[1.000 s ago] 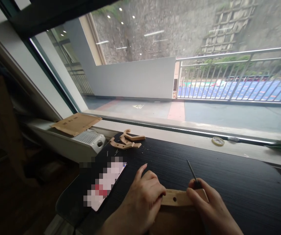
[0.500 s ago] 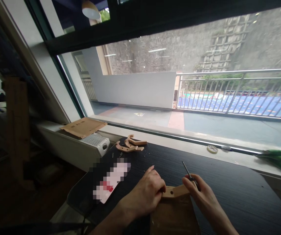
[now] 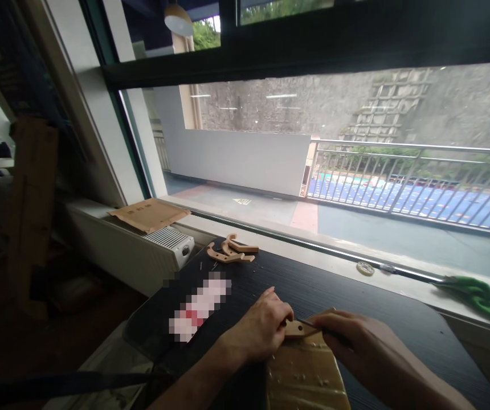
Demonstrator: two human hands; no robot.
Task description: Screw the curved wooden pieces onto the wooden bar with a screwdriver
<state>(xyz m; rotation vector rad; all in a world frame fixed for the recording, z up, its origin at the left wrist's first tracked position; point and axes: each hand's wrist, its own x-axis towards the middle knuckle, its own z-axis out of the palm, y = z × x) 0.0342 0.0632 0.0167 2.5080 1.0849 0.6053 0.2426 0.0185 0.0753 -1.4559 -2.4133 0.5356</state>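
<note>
My left hand (image 3: 266, 324) is closed on the near end of a pale wooden bracket (image 3: 297, 329) with drilled holes. The bracket lies across the top edge of a brown, shiny, tape-covered board (image 3: 302, 376). My right hand (image 3: 354, 336) wraps round a slim dark metal tool (image 3: 307, 323), which could be a file or a screwdriver; its handle is mostly hidden in the palm. The tool's shaft lies along the bracket's upper side, its tip close to my left fingers. Further back, several similar curved wooden brackets (image 3: 224, 257) rest in a pile.
All this is on a black table (image 3: 211, 364). A pixelated pink-white item (image 3: 200, 310) lies left of my hands. On the windowsill are a tape roll (image 3: 365, 268) and a green cloth (image 3: 482, 299). A cardboard sheet (image 3: 150, 213) covers part of a white vented unit (image 3: 171, 239) at left.
My right hand has turned and brought the tool down from pointing up to lying along the bracket. The camera has tilted slightly. My left hand keeps its hold.
</note>
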